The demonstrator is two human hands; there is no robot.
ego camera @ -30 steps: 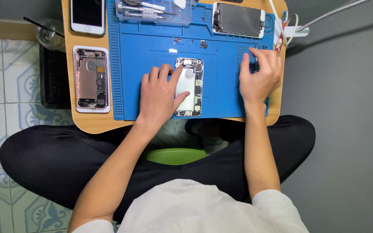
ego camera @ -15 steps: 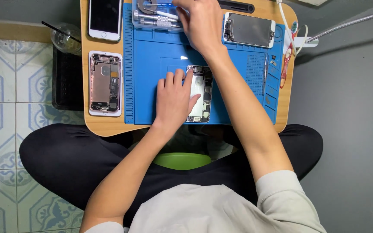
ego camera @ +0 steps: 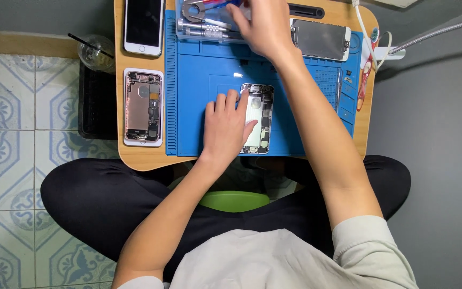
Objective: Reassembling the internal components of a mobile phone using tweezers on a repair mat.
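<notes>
An opened phone body [ego camera: 260, 119] with its insides showing lies on a blue work mat [ego camera: 199, 80]. My left hand [ego camera: 225, 127] rests flat on the phone's left half and pins it to the mat. My right hand [ego camera: 263, 24] is stretched to the far edge, over a clear tray of metal tools [ego camera: 201, 24]. Its fingers are curled among the tools, and whether they grip one is hidden.
A second opened phone [ego camera: 143, 106] and a whole phone, screen up [ego camera: 144, 24], lie on the wooden lap table [ego camera: 140, 155] at left. A detached screen panel [ego camera: 322, 40] lies at the far right of the mat. A plastic cup [ego camera: 96, 52] stands off the table's left edge.
My right hand left the mat's right edge and reached up to the tool tray at the far side. My left hand stayed on the opened phone.
</notes>
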